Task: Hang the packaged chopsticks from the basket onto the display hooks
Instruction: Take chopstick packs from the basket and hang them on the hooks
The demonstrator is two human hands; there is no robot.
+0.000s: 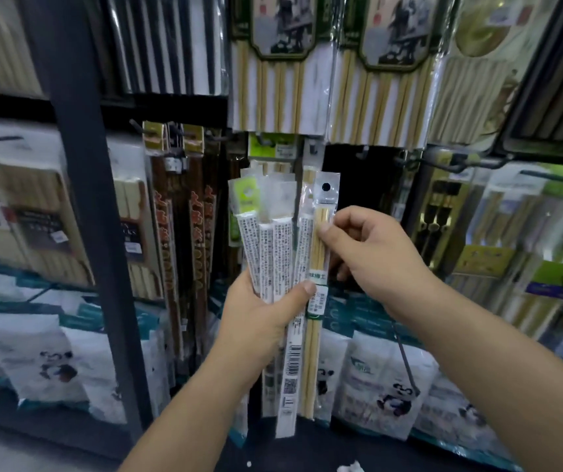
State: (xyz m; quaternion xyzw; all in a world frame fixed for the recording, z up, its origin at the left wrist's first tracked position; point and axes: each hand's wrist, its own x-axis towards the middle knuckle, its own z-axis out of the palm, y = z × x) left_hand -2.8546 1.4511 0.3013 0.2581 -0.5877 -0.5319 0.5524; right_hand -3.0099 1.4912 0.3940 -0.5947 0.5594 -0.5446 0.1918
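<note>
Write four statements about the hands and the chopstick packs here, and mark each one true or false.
1. The left hand grips a fan of several chopstick packs. True.
2. The right hand hangs empty, away from the packs. False: its thumb and fingers pinch the rightmost pack.
3. The rightmost pack has a round hole near its top. True.
4. The rightmost pack already hangs on a display hook. False: it is held in hand and nothing passes through its hole.
</note>
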